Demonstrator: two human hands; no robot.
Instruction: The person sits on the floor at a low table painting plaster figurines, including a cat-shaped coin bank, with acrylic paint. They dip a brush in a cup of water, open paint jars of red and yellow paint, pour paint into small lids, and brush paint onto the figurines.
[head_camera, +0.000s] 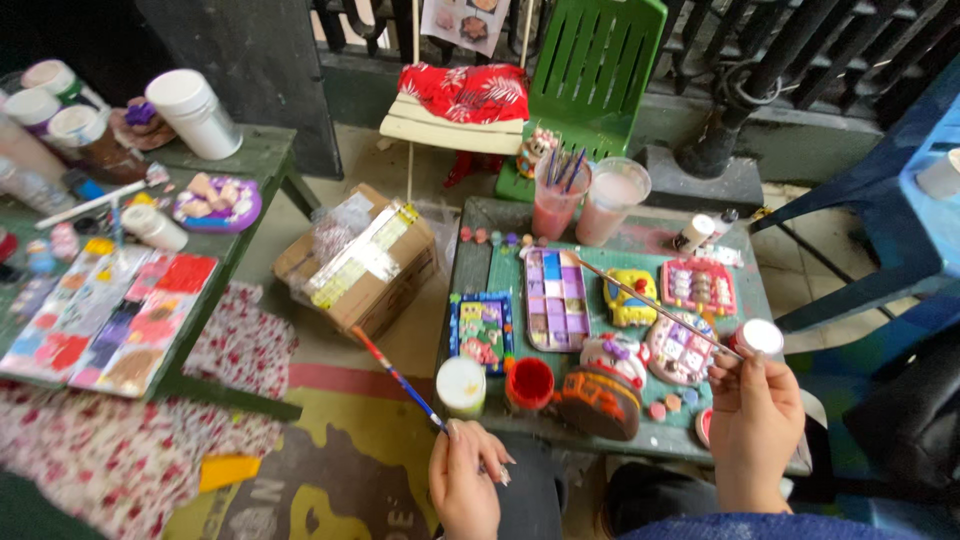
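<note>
My left hand (466, 478) grips a long paintbrush with a red-and-blue striped handle (395, 377), which points up and left over the floor beside the small green table (486, 263). My right hand (752, 420) holds a thin brush (655, 305) that slants up-left across the table over painted plaster figures. A purple paint palette (556, 298) lies at the table's middle. A white-lidded jar (460, 385) and an open red paint pot (529, 383) stand at the near edge, close to my left hand. A brown and orange figure (598, 402) sits between my hands.
Two plastic cups (586, 197) of murky water, one with brushes, stand at the table's far edge. A cardboard box (358, 262) sits on the floor to the left. Another table (240, 160) at left carries paint jars and palettes. A green chair (590, 70) stands behind.
</note>
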